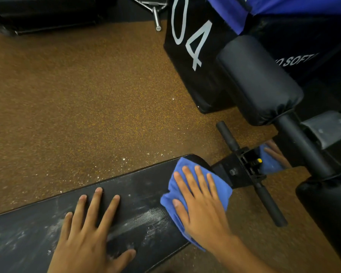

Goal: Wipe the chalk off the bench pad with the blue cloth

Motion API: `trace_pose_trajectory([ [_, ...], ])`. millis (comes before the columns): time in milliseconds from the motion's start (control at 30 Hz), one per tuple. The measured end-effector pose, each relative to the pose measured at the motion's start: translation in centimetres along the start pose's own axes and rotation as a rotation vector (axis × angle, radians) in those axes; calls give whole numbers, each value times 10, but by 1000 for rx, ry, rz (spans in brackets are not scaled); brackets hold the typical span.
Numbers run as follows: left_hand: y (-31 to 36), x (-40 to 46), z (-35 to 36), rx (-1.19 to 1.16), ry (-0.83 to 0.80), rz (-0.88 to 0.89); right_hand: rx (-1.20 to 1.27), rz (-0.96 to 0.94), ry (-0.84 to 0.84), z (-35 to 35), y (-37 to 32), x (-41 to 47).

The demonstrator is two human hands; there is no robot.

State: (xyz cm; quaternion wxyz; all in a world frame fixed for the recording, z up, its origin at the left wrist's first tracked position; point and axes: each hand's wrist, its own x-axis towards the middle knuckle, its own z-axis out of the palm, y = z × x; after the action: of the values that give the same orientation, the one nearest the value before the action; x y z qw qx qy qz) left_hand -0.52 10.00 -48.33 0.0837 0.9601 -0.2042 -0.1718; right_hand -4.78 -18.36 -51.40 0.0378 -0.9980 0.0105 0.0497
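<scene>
1. My left hand (91, 233) lies flat on the bench pad (126, 186), fingers straight and spread, holding nothing; it only presses down to keep the bench steady.
2. The pad is black vinyl with a fine grain and a rounded end. White chalk smears (146, 219) lie between my 2 hands and also far left, so I judge that most of the wiping is not yet done.
3. My right hand (201, 205) presses the blue cloth (177, 178) with flat fingers close together, not curled around it. The cloth is soft, folded microfiber, and it sits on the right end of the pad, partly hanging over the near edge.
4. Risk: because I only press and do not grip, the cloth can bunch or slide from under my palm, then my skin would smear the chalk.
5. Risk: dry chalk can spread across the grained vinyl instead of lifting, and dust can fall on the speckled rubber floor (77, 95), where white crumbs already lie.
6. Risk: a long stroke to the right can knock my knuckles on the black steel adjuster with the yellow pin (259, 160).
7. Further right stand cylindrical foam roller pads (258, 81).
</scene>
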Motion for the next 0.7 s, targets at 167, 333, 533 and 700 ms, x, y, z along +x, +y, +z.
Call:
trace_pose_trajectory([
  [167,0,2,-1,5,-3,11,49,159,35,-1,15,-1],
  [333,1,2,-1,0,-15,2,145,460,20,-13,9,59],
  [533,0,2,0,-5,-2,8,109,282,48,-18,-22,93],
  [700,0,2,0,-12,27,17,166,-60,24,-8,-49,57],
])
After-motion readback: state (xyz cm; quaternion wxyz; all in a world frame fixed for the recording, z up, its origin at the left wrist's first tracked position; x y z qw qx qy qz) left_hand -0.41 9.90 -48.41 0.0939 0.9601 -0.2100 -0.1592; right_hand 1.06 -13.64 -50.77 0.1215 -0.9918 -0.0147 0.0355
